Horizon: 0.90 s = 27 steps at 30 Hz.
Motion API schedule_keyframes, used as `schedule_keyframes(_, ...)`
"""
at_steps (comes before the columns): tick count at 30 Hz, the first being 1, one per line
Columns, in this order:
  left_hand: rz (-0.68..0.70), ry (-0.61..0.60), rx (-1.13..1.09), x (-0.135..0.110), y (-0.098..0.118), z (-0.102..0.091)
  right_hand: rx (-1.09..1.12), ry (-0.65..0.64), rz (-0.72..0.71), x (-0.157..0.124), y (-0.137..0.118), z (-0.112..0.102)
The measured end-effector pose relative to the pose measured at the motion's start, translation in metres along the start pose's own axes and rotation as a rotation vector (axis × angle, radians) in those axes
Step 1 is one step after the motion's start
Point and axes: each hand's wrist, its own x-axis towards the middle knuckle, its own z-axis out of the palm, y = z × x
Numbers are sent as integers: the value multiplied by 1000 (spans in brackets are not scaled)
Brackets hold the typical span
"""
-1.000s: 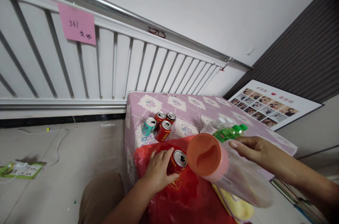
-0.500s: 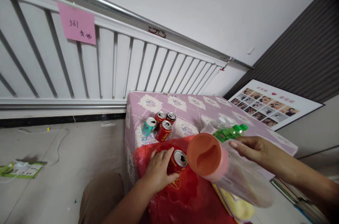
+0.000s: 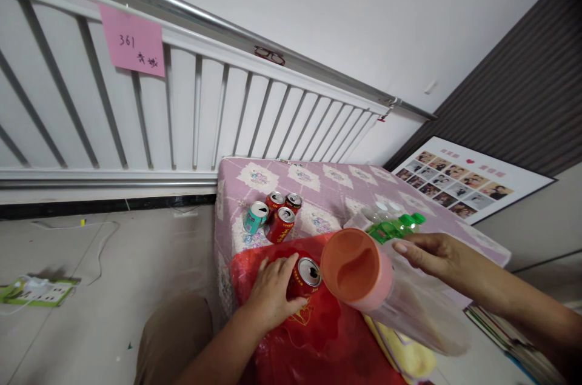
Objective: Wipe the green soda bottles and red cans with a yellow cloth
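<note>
My left hand is wrapped round a red drinks can that stands on a red plastic bag at the near edge of the table. My right hand grips a clear bottle with an orange cap; the bottle lies tilted, its cap pointing toward the camera, close beside the can. Behind my right hand stand green-capped bottles. Further back on the pink patterned tablecloth sit two red cans and a teal can, with another red can behind them.
A white slatted railing with a pink paper note runs behind the table. A framed photo collage leans at the right. A green-and-white leaflet and a cord lie on the tiled floor at the left. My knee is below.
</note>
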Motion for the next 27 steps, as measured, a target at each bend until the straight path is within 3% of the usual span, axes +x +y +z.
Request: schedule_keyframes(27, 8, -2, 2, 0, 0, -1, -8, -1, -4, 0, -5, 0)
